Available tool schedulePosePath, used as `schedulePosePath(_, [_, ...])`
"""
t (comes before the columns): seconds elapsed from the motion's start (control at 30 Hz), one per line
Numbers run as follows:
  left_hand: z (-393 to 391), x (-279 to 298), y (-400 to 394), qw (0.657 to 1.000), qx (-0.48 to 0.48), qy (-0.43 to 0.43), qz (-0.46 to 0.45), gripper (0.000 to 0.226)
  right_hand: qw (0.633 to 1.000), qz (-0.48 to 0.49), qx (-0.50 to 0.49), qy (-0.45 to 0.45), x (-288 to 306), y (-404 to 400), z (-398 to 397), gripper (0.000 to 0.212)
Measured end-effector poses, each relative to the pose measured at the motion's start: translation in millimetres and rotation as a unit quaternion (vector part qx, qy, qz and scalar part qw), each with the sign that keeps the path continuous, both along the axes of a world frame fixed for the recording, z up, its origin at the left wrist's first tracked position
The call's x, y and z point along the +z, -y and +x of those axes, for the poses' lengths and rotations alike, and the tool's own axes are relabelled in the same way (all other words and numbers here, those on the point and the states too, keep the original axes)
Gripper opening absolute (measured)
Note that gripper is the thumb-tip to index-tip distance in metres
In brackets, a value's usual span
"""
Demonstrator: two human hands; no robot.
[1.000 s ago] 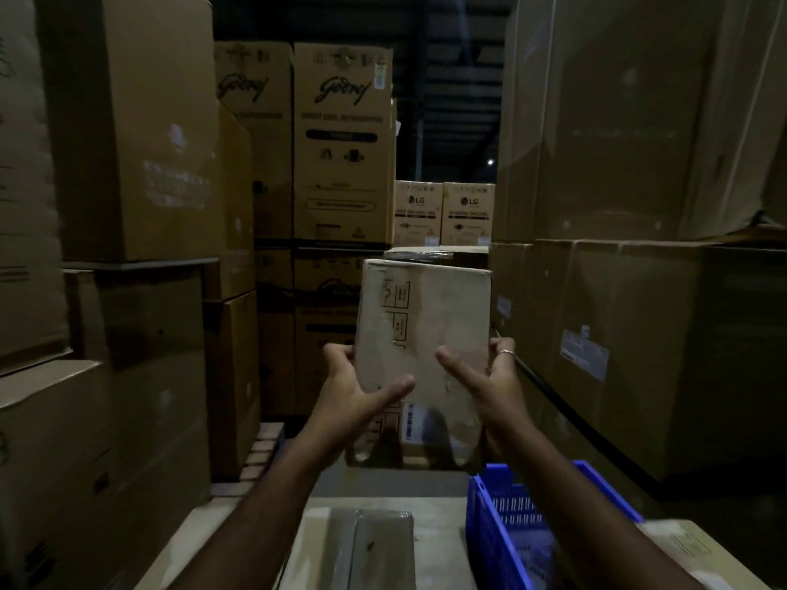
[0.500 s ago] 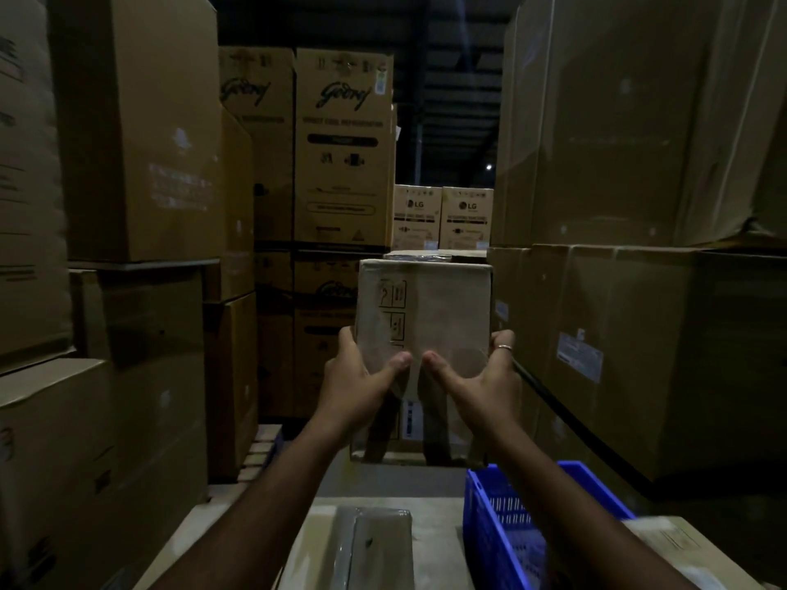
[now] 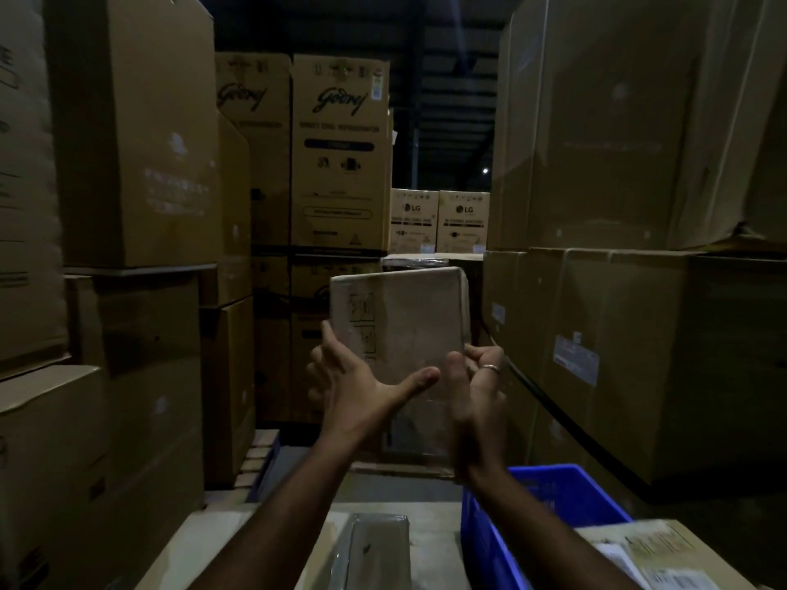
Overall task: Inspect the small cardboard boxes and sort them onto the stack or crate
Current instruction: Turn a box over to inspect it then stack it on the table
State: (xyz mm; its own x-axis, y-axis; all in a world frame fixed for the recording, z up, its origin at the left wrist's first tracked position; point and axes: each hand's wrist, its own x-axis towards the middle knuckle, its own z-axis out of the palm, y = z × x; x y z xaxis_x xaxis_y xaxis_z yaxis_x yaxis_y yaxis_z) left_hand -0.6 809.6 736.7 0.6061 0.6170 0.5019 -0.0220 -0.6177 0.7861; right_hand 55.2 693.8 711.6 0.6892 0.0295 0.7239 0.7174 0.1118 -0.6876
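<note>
I hold a small cardboard box [image 3: 409,330] upright in front of me, its printed face toward the camera, tilted slightly. My left hand [image 3: 357,389] grips its lower left side, thumb across the front. My right hand [image 3: 477,389], with a ring on one finger, grips the lower right edge. Below right stands a blue plastic crate [image 3: 566,500]. A small box wrapped in shiny film [image 3: 374,551] lies on the pale surface under my arms.
Tall stacks of big cardboard cartons [image 3: 136,163] wall in both sides of a narrow aisle, with more cartons [image 3: 340,155] at the far end. A labelled carton [image 3: 656,555] sits at the bottom right beside the crate. The light is dim.
The box has tipped a little and my hands have shifted on it: the left thumb now reaches further across the front, and the right hand has moved to the edge.
</note>
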Motion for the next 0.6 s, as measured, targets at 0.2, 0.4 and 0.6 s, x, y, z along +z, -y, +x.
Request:
schedulePosePath(0.2, [6.9, 7.2, 11.3, 0.999, 0.002, 0.035, -0.022, 0.169, 0.997, 0.017, 0.059, 0.04, -19.0, -10.7, -19.3, 0.077])
schedulePosePath(0.4, [6.2, 13.9, 6.4, 0.99, -0.031, 0.13, -0.043, 0.158, 0.989, -0.055, 0.129, 0.045, -20.8, 1.1, -18.3, 0.097])
schedulePosePath(0.6, [-10.4, 22.9, -50.9, 0.955, -0.172, 0.2, -0.134, 0.146, 0.998, -0.046, -0.007, 0.043, 29.3, 56.5, 32.2, 0.092])
